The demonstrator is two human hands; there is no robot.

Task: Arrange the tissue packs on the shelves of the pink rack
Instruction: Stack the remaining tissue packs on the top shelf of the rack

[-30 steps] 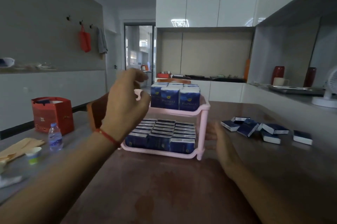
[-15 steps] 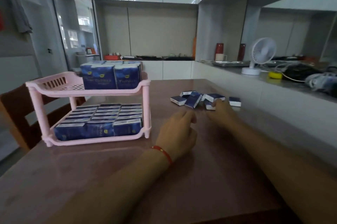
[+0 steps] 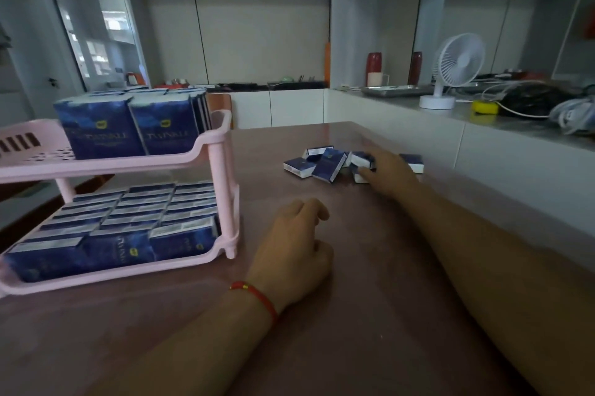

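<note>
1. Your right hand [image 3: 388, 172] is out at the loose pile of small dark-blue tissue packs with white ends [image 3: 325, 164] on the reddish-brown glossy counter [image 3: 354, 315]. Its fingers lie on one pack [image 3: 363, 159] in the middle of the pile; whether they already pinch it or just touch it, you can't tell from here, the fingertips are partly hidden by the hand.
2. Your left hand [image 3: 294, 250], with a red cord bracelet [image 3: 257, 294] at the wrist, rests on the counter between rack and pile, fingers loosely curled, holding nothing. Judgement: parked there to take or help with the next pack.
3. The pink plastic two-tier rack [image 3: 222, 183] stands at the left, well apart from the loose pile. That explains the long right-arm reach.
4. The lower shelf [image 3: 128, 273] looks full: packs stand in tight rows, edge up, so more fit per row.
5. The upper shelf [image 3: 135, 163] holds upright packs [image 3: 132, 128] bunched toward its right end. The slotted left part [image 3: 19, 144] is bare, so the remaining packs likely go there.
6. The loose packs lie flat or lean on each other, one further pack [image 3: 412, 163] just beyond your right hand. A tumbled heap means you pick one at a time.
7. Progress, judged: mostly done, a handful of packs left.
8. Risk: dragging one pack may shift the neighbours leaning on it.
9. A white desk fan [image 3: 450, 70] sits on the ledge behind, not involved.
</note>
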